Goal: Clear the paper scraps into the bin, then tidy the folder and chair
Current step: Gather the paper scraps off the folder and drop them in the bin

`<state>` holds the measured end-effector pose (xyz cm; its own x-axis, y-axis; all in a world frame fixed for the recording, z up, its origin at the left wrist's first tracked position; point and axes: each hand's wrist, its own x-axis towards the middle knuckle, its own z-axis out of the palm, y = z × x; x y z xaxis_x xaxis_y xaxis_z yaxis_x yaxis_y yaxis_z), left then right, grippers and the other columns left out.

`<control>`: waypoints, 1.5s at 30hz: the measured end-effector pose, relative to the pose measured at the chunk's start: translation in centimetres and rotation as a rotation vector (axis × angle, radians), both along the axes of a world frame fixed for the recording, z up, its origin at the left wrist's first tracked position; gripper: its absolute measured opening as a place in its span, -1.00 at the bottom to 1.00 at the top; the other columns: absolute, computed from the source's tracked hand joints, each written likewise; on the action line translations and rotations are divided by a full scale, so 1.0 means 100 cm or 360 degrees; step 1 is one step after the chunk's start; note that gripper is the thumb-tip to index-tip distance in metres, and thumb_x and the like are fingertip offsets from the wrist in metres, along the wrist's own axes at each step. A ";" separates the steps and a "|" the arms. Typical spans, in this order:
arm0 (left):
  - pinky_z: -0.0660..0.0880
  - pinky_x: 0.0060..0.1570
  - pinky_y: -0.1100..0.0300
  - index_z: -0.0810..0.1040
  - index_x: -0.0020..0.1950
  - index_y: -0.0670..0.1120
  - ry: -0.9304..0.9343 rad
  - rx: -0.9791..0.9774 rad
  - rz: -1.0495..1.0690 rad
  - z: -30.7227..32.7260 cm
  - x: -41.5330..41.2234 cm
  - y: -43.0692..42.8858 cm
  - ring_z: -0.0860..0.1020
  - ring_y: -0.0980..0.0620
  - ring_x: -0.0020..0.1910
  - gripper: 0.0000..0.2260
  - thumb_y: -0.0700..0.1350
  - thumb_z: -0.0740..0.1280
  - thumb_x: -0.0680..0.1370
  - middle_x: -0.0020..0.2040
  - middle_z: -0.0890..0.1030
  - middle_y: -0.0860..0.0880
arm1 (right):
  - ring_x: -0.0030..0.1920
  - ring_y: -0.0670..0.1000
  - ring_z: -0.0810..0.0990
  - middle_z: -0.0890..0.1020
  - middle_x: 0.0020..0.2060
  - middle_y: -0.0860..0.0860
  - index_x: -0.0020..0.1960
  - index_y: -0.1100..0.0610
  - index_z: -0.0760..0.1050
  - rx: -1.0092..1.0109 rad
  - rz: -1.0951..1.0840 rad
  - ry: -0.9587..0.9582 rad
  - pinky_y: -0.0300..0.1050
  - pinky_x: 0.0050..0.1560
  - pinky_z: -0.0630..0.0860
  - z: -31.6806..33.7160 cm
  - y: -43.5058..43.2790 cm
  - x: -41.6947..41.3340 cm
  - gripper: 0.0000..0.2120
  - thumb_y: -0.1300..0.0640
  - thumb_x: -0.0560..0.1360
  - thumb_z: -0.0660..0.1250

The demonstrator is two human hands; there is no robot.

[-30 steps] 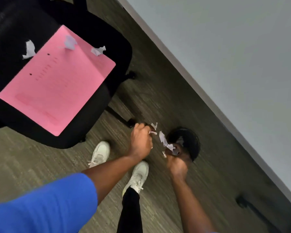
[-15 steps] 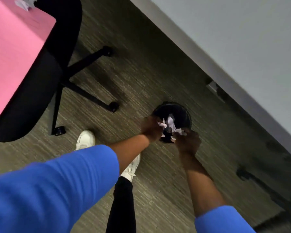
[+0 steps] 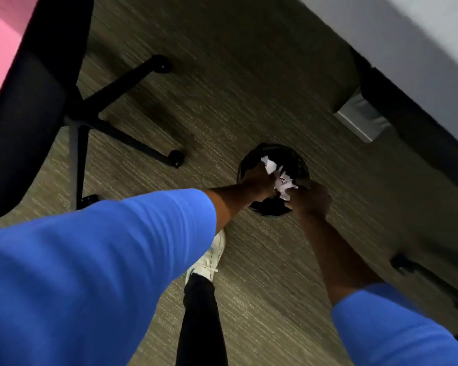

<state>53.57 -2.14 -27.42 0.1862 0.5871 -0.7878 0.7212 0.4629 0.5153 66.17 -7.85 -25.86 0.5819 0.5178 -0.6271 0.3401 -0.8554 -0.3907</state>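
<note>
A round black bin [image 3: 296, 159] stands on the carpet under the desk edge. Both my hands hover right over its mouth. My left hand [image 3: 257, 182] and my right hand [image 3: 312, 200] pinch white paper scraps [image 3: 282, 182] between them, above the bin's opening. The black office chair [image 3: 32, 101] sits at the left, and the pink folder [image 3: 0, 46] lies on its seat, mostly cut off by the frame's edge. No scraps on the folder are in view now.
The chair's wheeled base [image 3: 132, 112] spreads across the carpet left of the bin. A grey desk [image 3: 407, 35] overhangs at the upper right with a dark leg [image 3: 397, 109] below. Another caster base [image 3: 418, 270] lies at the right. My white shoe [image 3: 209, 257] stands near the bin.
The view has swung right and down, pushing the chair and folder to the left edge. Both hands moved with the scraps from beside the bin to over its mouth.
</note>
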 end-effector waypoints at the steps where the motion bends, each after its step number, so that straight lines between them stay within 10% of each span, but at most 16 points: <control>1: 0.55 0.39 -0.09 0.35 0.61 -0.21 -0.0013 -0.0049 0.0051 0.000 -0.002 0.000 0.53 -0.29 0.47 -0.43 0.13 0.24 0.73 0.50 0.52 -0.29 | 0.16 0.32 0.72 0.73 0.16 0.23 0.19 0.11 0.71 0.0013 0.0009 -0.0006 0.30 0.18 0.66 0.000 -0.001 0.000 -0.68 0.15 0.44 0.51; 5: 0.54 0.18 0.01 0.54 0.43 -0.27 -0.0088 -0.0039 -0.0047 0.007 -0.020 -0.005 0.60 -0.28 0.37 -0.57 0.03 0.30 0.71 0.38 0.61 -0.32 | 0.10 0.26 0.74 0.75 0.10 0.18 0.14 0.09 0.71 0.0069 0.0091 -0.0062 0.25 0.13 0.68 0.008 -0.006 -0.001 -0.74 0.15 0.45 0.53; 16: 0.48 0.38 0.01 0.65 0.40 -0.15 0.0066 0.0217 -0.0441 0.066 -0.085 -0.016 0.57 -0.24 0.41 -0.65 -0.02 0.24 0.74 0.43 0.62 -0.21 | 0.21 0.25 0.68 0.72 0.14 0.21 0.18 0.24 0.64 0.0315 0.0247 0.0035 0.22 0.28 0.58 0.056 0.002 -0.061 -0.76 0.29 0.51 0.47; 22: 0.57 0.29 0.08 0.69 0.31 -0.13 0.0115 0.0307 -0.0082 0.120 -0.148 0.002 0.65 -0.16 0.31 -0.70 0.00 0.31 0.70 0.31 0.70 -0.15 | 0.05 0.13 0.72 0.76 -0.02 0.09 0.16 0.20 0.67 0.0501 0.0351 0.0032 -0.15 0.15 0.48 0.100 0.037 -0.124 -0.79 0.25 0.53 0.49; 28: 0.59 -0.08 0.06 0.71 0.04 -0.14 0.0219 0.0405 0.0261 0.170 -0.244 0.031 0.74 -0.13 0.01 -0.83 -0.06 0.40 0.60 -0.08 0.77 -0.08 | -0.04 0.05 0.70 0.71 0.01 0.04 0.25 0.03 0.60 0.0546 0.0474 0.0248 0.14 0.11 0.66 0.139 0.088 -0.191 -0.66 0.27 0.51 0.48; 31: 0.52 -0.16 0.14 0.65 -0.12 -0.02 0.0147 0.0577 0.0540 0.197 -0.298 0.048 0.66 0.13 -0.27 -0.87 -0.04 0.43 0.62 -0.28 0.69 0.10 | 0.00 -0.02 0.70 0.70 0.07 0.01 0.26 -0.01 0.59 0.0629 0.0630 0.0277 -0.17 0.05 0.66 0.155 0.117 -0.223 -0.61 0.28 0.49 0.51; 41: 0.56 0.04 0.05 0.61 0.18 -0.04 0.0944 0.1235 0.1028 0.251 -0.488 0.097 0.59 -0.04 0.18 -0.78 0.05 0.44 0.62 0.18 0.64 -0.02 | 0.15 -0.32 0.61 0.47 0.51 -0.04 0.57 -0.26 0.20 0.0675 0.1311 0.0400 -0.07 0.13 0.52 0.232 0.208 -0.353 -0.26 -0.26 0.51 0.47; 45: 0.55 0.25 -0.01 0.53 0.32 -0.10 0.1088 0.1194 0.1084 0.249 -0.545 0.123 0.50 -0.13 0.35 -0.58 0.03 0.52 0.56 0.32 0.54 -0.11 | 0.19 0.11 0.61 0.54 0.43 0.12 0.65 -0.22 0.04 0.0627 0.1524 0.0182 0.07 0.06 0.59 0.244 0.243 -0.416 -0.07 -0.29 0.46 0.51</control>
<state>-0.89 10.12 -2.56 -0.6567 0.7537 -0.0271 0.6742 0.6028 0.4267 24.59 16.44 -1.43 -0.2326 0.9116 -0.3390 0.7527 -0.0520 -0.6563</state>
